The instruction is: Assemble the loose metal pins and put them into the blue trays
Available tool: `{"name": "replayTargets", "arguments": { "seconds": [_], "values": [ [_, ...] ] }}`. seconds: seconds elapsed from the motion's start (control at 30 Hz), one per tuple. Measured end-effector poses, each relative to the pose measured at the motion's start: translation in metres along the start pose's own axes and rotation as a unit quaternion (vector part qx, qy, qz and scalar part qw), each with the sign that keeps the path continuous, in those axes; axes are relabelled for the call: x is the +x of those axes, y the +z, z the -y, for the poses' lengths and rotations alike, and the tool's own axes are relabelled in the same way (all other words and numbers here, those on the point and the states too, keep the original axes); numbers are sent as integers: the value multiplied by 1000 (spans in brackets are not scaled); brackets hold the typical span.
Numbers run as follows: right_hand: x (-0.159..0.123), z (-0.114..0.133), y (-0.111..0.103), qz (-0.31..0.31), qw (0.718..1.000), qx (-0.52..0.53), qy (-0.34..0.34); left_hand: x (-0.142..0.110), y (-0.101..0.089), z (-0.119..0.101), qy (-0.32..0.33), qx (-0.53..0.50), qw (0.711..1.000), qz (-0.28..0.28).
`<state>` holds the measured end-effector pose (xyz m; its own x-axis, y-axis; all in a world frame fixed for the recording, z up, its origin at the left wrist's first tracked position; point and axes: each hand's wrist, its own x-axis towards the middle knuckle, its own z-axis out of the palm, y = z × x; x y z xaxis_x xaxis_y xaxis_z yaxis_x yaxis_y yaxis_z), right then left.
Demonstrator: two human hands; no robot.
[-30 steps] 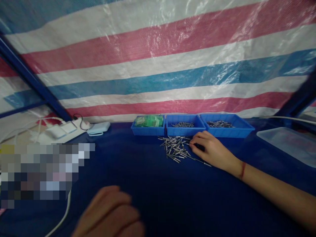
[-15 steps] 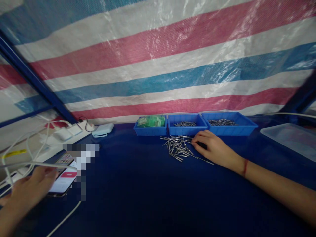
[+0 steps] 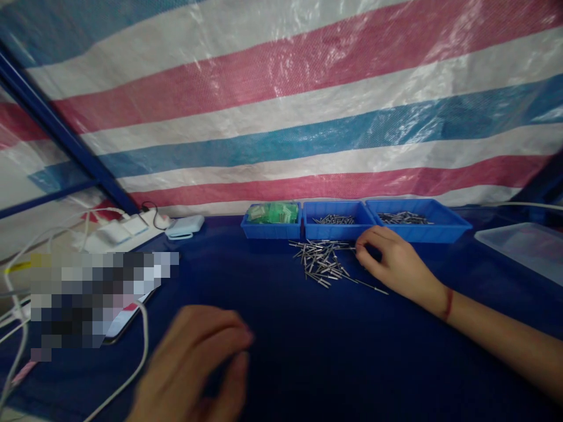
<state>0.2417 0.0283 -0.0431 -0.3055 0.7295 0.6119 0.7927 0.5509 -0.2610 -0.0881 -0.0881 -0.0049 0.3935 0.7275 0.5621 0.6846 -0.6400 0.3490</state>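
Observation:
A loose pile of silvery blind rivets [image 3: 323, 261] lies on the dark blue tabletop [image 3: 308, 357]. At the pile's right side is my right hand [image 3: 391, 258], thumb and forefinger pinched together at the end of one rivet. My left hand [image 3: 197, 363] is over the near left part of the table, slightly blurred, with its thumb apart from the curved fingers and nothing seen between them. Behind the pile, a middle blue bin [image 3: 316, 231] and a right blue bin [image 3: 422, 234] hold more rivets.
A left blue bin [image 3: 270, 231] holds green-wrapped packets. To the left are a partly pixelated phone [image 3: 118, 325], a white cable [image 3: 145, 334], a power strip [image 3: 132, 231] and a pale blue case [image 3: 185, 227]. A clear plastic lid [image 3: 523, 246] lies at right. Striped sheeting hangs behind.
My left hand has come away from the phone and moved right, over the table. My right hand stays at the pile's edge. The view has shifted slightly.

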Motion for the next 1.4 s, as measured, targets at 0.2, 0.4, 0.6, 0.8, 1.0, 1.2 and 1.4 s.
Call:
{"name": "replayTargets", "arguments": {
  "seconds": [0.2,0.4,0.6,0.8,1.0,1.2,1.4],
  "values": [
    [-1,12,-7,-123,987,47,94,67,74,-25,-52,-186,964,182],
    [-8,41,-3,-83,970,189,131,100,124,-16,-89,-308,943,91],
    [-12,52,-1,-20,966,226,123,100,121,-15,-124,-368,919,63],
    [-14,53,0,-16,965,233,117,99,123,-12,-164,-409,898,25],
    [-13,55,0,0,961,255,107,99,123,-12,-131,-417,899,26],
    [-13,59,-4,25,963,261,62,97,126,-10,-118,-401,909,5],
    [-15,61,-7,36,970,240,12,97,124,-11,-99,-374,922,-4]
  ]
}}
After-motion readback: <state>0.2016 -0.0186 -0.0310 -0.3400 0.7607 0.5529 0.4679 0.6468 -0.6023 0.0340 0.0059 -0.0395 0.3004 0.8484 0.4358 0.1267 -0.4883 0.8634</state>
